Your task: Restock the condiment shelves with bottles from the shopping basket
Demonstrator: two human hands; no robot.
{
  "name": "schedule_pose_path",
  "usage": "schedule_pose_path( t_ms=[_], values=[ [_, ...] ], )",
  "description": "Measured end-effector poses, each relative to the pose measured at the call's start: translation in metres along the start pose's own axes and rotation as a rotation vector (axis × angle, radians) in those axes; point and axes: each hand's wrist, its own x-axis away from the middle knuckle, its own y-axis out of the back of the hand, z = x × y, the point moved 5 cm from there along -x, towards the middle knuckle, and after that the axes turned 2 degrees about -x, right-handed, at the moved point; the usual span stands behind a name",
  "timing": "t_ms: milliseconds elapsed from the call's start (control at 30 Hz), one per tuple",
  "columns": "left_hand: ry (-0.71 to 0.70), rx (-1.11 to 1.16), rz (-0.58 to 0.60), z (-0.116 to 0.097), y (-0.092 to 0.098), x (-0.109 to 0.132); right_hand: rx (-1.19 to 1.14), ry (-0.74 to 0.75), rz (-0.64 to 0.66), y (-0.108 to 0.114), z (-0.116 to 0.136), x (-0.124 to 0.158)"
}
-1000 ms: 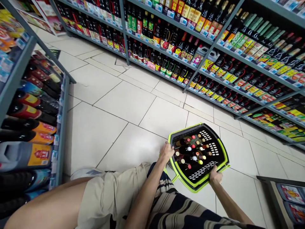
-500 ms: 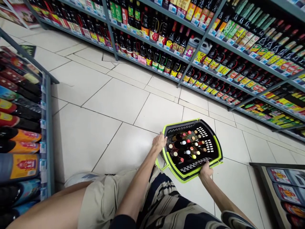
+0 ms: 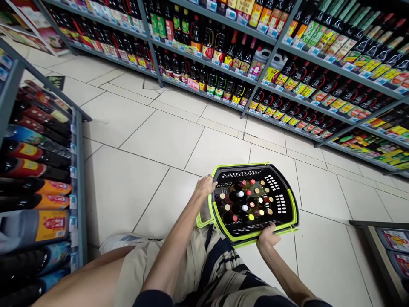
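A black shopping basket [image 3: 220, 174] with a lime-green rim is in front of my body, right of the middle of the view. Several dark bottles [image 3: 236, 209] stand upright in it, their red, white, yellow and tan caps facing up. My left hand [image 3: 206, 186] is closed over the basket's left rim, fingers curled inward. At the near right side, my right hand [image 3: 269, 236] grips the rim, thumb on top; its other fingers are hidden under the edge. A green handle piece [image 3: 204, 221] juts out below my left hand.
Long shelves [image 3: 220, 64] packed with sauce bottles run across the back. Another bottle shelf [image 3: 78, 187] stands close on the left. At the lower right is a low display [image 3: 373, 243] with jugs. Pale floor tiles [image 3: 150, 166] lie between them, and my shoe [image 3: 118, 241] shows near the left shelf.
The basket and both my hands have shifted slightly left in the view. The bottles inside sit a little differently. The surrounding shelves appear further right as the camera turned.
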Motion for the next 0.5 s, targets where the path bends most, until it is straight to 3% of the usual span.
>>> schedule_pose_path(
  t_ms=[267, 500],
  values=[
    [0.063, 0.010, -0.047, 0.012, -0.007, 0.030, 0.020, 0.159, 0.054, -0.003, 0.020, -0.016],
    [0.232, 0.117, -0.150, 0.041, -0.020, 0.078, -0.025, 0.391, 0.230, -0.027, 0.071, -0.028]
  ],
)
